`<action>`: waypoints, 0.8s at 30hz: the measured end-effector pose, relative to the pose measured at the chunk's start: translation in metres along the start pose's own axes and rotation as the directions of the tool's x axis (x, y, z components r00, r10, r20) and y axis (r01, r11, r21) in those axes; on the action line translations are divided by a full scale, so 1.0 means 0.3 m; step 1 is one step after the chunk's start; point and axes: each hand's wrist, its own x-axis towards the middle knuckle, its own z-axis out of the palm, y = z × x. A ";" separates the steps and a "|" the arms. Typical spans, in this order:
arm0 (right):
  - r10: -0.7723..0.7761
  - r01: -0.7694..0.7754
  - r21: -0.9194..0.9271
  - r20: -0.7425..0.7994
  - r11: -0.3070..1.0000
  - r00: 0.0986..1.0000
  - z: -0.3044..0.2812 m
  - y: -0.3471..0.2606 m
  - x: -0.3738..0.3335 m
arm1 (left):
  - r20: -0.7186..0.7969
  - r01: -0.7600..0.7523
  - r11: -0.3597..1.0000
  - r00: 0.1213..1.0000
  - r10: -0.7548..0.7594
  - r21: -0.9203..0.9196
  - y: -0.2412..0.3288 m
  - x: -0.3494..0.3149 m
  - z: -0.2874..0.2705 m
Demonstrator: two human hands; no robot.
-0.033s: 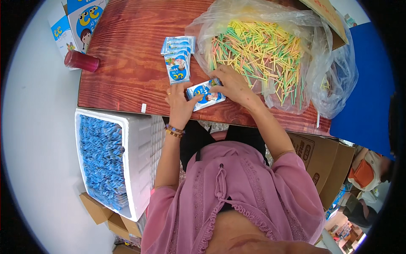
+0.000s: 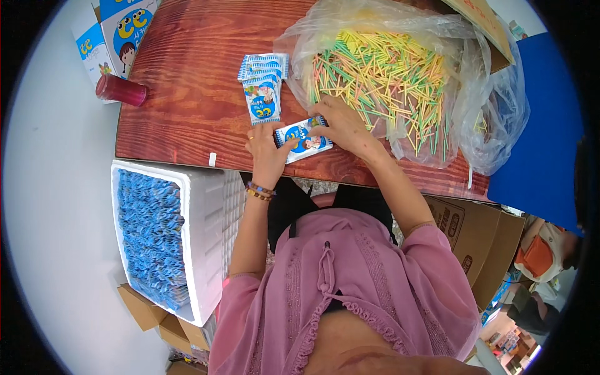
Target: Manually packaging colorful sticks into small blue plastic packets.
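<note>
A small white-and-blue packet [image 2: 302, 144] lies near the table's front edge, between my two hands. My left hand [image 2: 269, 148] grips its left end, with the thumb over the printed face and the fingers along the far side. At the packet's right end, my right hand [image 2: 340, 128] holds it with the thumb on top and the fingers curled at the far corner. Just beyond my left hand, several like packets [image 2: 262, 94] overlap in a loose pile. A clear plastic bag [image 2: 350, 19] spreads open to the right, full of thin yellow, green and pink sticks [image 2: 387, 81].
A red-lidded jar [image 2: 122, 90] lies at the table's left edge beside printed cartons [image 2: 128, 37]. Below left stands a white foam box [image 2: 209, 219] packed with blue wrappers [image 2: 150, 237]. A cardboard box [image 2: 472, 240] sits under the table's right side, near a blue panel [image 2: 531, 125].
</note>
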 end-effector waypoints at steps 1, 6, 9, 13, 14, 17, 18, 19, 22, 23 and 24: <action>0.003 -0.003 0.033 -0.009 0.999 1.000 0.007 0.003 0.001 | -0.001 -0.003 1.000 1.000 0.003 0.003 -0.005 0.001 0.011; 0.019 -0.013 0.092 -0.067 0.996 0.998 0.019 0.001 0.016 | -0.016 0.094 0.994 0.995 -0.095 -0.055 -0.023 0.011 0.039; -0.012 0.022 0.066 -0.152 0.998 0.988 0.037 0.025 0.022 | -0.043 0.105 0.989 0.993 -0.111 -0.107 -0.002 0.013 0.034; 0.036 0.018 0.394 -0.129 0.919 0.991 0.036 0.042 0.018 | -0.162 0.040 0.993 0.985 -0.057 -0.107 0.025 0.020 0.030; 0.208 -0.210 0.697 0.089 0.685 0.974 0.029 0.029 0.013 | -0.138 0.075 0.929 0.981 -0.133 -0.362 0.015 0.028 0.034; 0.169 -0.136 0.832 0.051 0.537 0.984 -0.002 -0.002 0.011 | 0.032 0.175 0.645 0.973 -0.228 -0.744 0.029 0.036 0.015; 0.173 -0.136 0.832 0.049 0.538 0.984 -0.010 -0.017 0.007 | 0.161 0.253 0.460 0.960 -0.230 -0.851 0.044 0.037 0.004; 0.200 -0.142 0.854 0.046 0.500 0.979 -0.018 -0.034 0.005 | 0.163 0.253 0.458 0.960 -0.226 -0.852 0.065 0.040 -0.001; 0.211 -0.140 0.851 0.036 0.505 0.977 -0.021 -0.024 -0.014 | 0.125 0.222 0.411 0.960 -0.250 -0.884 0.107 0.037 0.004; 0.191 -0.134 0.826 0.032 0.547 0.981 -0.021 -0.019 -0.021 | 0.156 0.247 0.356 0.951 -0.267 -0.901 0.107 0.031 0.011; 0.195 -0.134 0.826 0.030 0.547 0.980 -0.023 -0.018 -0.028 | 0.186 0.271 0.300 0.941 -0.283 -0.915 0.109 0.026 0.016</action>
